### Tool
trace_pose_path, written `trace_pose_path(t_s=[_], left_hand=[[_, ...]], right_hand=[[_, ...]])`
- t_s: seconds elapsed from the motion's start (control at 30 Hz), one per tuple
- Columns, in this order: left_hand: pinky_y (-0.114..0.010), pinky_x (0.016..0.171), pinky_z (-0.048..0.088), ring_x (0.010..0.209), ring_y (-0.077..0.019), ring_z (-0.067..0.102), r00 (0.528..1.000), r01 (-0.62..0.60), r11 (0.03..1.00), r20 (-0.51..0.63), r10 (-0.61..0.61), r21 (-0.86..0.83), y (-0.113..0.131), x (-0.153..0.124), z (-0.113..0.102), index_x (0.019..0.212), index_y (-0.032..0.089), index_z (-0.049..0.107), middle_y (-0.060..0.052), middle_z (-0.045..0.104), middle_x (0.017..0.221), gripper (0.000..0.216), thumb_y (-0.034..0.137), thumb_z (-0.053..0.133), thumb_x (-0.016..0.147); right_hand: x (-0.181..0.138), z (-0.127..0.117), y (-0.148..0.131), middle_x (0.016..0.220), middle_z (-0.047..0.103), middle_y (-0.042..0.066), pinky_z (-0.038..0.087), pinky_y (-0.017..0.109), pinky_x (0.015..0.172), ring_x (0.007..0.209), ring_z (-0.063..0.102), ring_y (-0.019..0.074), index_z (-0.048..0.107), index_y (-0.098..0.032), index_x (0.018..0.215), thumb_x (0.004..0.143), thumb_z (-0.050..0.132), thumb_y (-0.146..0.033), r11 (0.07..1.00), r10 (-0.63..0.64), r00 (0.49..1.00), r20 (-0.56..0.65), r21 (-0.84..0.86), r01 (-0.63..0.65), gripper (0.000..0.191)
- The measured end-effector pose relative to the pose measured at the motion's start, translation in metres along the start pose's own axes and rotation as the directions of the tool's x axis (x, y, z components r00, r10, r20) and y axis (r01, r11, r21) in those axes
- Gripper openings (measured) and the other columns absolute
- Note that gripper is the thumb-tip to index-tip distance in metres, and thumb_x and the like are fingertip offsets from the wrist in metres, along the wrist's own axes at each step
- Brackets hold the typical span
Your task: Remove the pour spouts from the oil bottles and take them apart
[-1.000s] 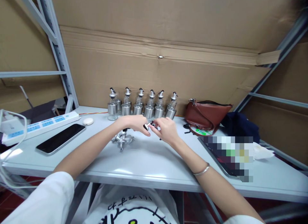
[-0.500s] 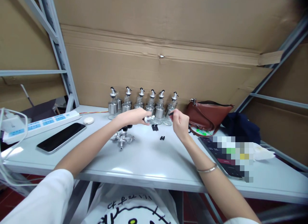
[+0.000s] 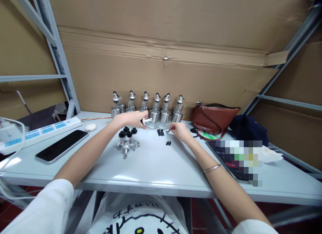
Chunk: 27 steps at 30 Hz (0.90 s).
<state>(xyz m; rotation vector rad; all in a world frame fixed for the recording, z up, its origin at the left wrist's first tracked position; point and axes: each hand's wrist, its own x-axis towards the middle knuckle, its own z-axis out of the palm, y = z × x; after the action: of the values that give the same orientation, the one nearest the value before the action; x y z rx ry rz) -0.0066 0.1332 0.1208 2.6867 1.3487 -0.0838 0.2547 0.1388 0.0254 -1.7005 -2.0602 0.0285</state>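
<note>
My left hand is closed around a silver bottle pourer, its narrow end pointing right. My right hand pinches a small black flap just above the table, beside a few like black flaps. Nearer to me lie two tiny black pieces. Below my left hand are several black stoppers and a cluster of silver pourer spouts. Behind both hands stands a row of glass bottles with steel sleeves, several topped with silver pourers.
A brown leather bag sits at the back right, with a dark cloth beyond it. A tablet-like device lies on the right. On the left are a phone, a power strip and a white round object.
My right hand has come down and left with the black flap, close to the other flaps. My left hand has shifted slightly left with the pourer, uncovering the black stoppers.
</note>
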Motion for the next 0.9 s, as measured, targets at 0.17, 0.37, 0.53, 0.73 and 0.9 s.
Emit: trace_pose_path(t_s=[0.17, 0.37, 0.53, 0.73, 0.9], left_hand=[[-0.026, 0.06, 0.037, 0.083, -0.0213, 0.055, 1.0, 0.018, 1.0, 0.018, -0.018, 0.008, -0.002, 0.0, 0.0, 0.11, 0.021, 0.041, -0.009, 0.056, 0.11, 0.048, 0.05, 0.053, 0.074], [-0.027, 0.061, 0.038, 0.084, -0.0228, 0.056, 0.999, 0.007, 0.999, 0.045, -0.009, 0.041, 0.002, -0.002, -0.002, 0.108, 0.019, 0.047, -0.011, 0.058, 0.108, 0.049, 0.051, 0.054, 0.072], [-0.028, 0.063, 0.039, 0.083, -0.025, 0.058, 0.995, 0.034, 0.995, 0.092, -0.043, 0.093, 0.007, -0.005, -0.006, 0.098, 0.015, 0.054, -0.012, 0.062, 0.099, 0.043, 0.05, 0.052, 0.075], [-0.027, 0.06, 0.038, 0.08, -0.0229, 0.058, 0.996, 0.017, 0.996, 0.086, -0.024, 0.083, 0.005, -0.003, -0.005, 0.098, 0.015, 0.054, -0.011, 0.063, 0.098, 0.041, 0.048, 0.054, 0.075], [-0.026, 0.057, 0.036, 0.076, -0.0211, 0.057, 0.993, 0.036, 0.995, 0.109, -0.047, 0.094, 0.004, -0.002, -0.004, 0.094, 0.014, 0.054, -0.01, 0.064, 0.093, 0.037, 0.045, 0.055, 0.076]], right_hand=[[0.001, 0.008, 0.007, 0.085, 0.072, 0.01, 0.044, 0.025, 0.077, 0.084, 0.065, 0.021, 0.072, -0.014, 0.077, 0.068, 0.05, 0.0, 0.995, -0.051, 0.997, 0.055, -0.078, 0.056, 0.027], [-0.001, 0.012, 0.005, 0.085, 0.072, 0.006, 0.045, 0.022, 0.074, 0.08, 0.065, 0.0177, 0.071, -0.015, 0.086, 0.067, 0.052, 0.001, 0.989, -0.136, 0.98, 0.143, -0.038, 0.143, 0.032], [-0.003, 0.011, 0.0, 0.085, 0.072, 0.006, 0.047, 0.023, 0.074, 0.079, 0.065, 0.0163, 0.066, -0.015, 0.1, 0.072, 0.048, 0.002, 0.987, -0.162, 0.978, 0.13, 0.008, 0.162, 0.037], [-0.002, 0.012, -0.001, 0.085, 0.071, 0.006, 0.047, 0.026, 0.078, 0.08, 0.065, 0.0166, 0.063, -0.014, 0.1, 0.072, 0.048, 0.002, 0.981, -0.19, 0.976, 0.109, 0.066, 0.184, 0.036], [-0.002, 0.014, -0.002, 0.084, 0.071, 0.006, 0.048, 0.028, 0.079, 0.078, 0.065, 0.0153, 0.06, -0.014, 0.103, 0.077, 0.041, 0.0, 0.973, -0.194, 0.974, 0.116, 0.151, 0.175, 0.035]])
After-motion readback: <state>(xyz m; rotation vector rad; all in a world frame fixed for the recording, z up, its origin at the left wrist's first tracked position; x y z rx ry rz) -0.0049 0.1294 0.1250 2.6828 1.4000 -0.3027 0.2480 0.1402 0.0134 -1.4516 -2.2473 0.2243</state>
